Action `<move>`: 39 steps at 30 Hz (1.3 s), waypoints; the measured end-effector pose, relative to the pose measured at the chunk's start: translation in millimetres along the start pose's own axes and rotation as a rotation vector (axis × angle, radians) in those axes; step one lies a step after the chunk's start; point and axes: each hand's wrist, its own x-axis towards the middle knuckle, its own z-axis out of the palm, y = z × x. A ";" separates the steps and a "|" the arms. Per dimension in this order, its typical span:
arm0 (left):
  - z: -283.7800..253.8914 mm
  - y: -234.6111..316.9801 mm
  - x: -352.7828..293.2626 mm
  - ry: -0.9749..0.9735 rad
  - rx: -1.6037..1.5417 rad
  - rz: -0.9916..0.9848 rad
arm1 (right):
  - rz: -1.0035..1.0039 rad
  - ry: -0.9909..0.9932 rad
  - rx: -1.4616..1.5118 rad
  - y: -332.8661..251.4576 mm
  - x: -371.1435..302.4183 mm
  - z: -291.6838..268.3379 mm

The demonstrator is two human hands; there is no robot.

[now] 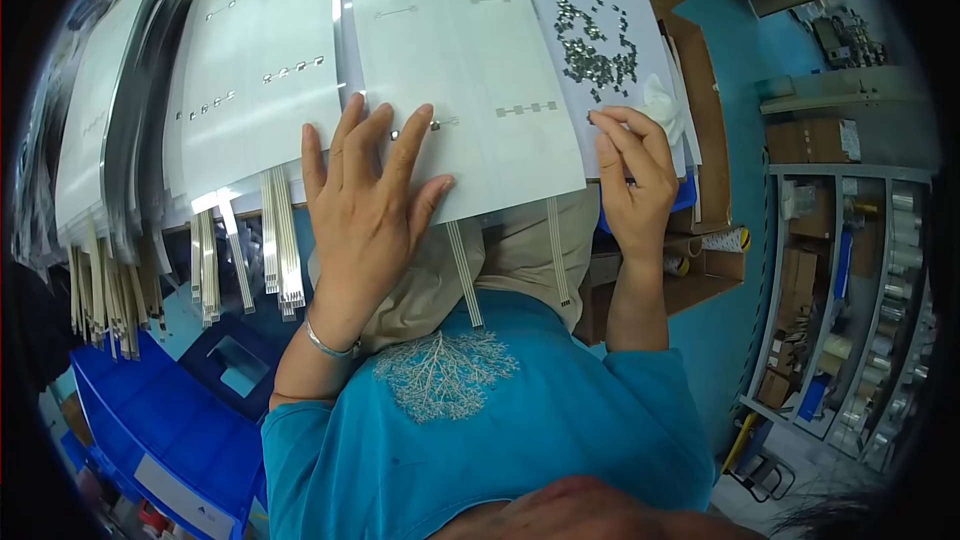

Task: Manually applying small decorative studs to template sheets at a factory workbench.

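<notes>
A white flexible sheet (455, 45) with printed silvery patterns lies on the table before me, two striped ribbon tails (464, 275) hanging off its near edge. My left hand (365, 180) rests on the sheet's lower left part, fingers spread, index fingertip beside a printed pattern with a small dark piece on it. At the sheet's right edge, my right hand (638, 175) is closed in a pinch, with a tiny dark shiny piece (591, 118) at its fingertips. Many such small metallic pieces (600, 65) lie scattered on the table just beyond that hand.
To the left lie another patterned sheet (255, 50) and a thick stack of sheets (95, 130), their ribbon tails hanging over the edge. A crumpled white cloth (662, 105) sits right of the pieces. Cardboard boxes (705, 120) flank the table; a blue bin (165, 430) stands lower left.
</notes>
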 end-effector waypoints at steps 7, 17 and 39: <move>1.0 -3.5 2.8 0.054 -0.052 -0.023 | -0.273 -0.106 -0.024 -41.2 16.2 41.2; 3.8 -3.0 0.8 0.053 -0.070 -0.025 | -0.492 -0.152 -0.213 -53.1 22.2 66.1; -1.3 11.7 13.1 0.012 -0.035 0.043 | -0.138 0.085 -0.282 3.8 -3.0 7.0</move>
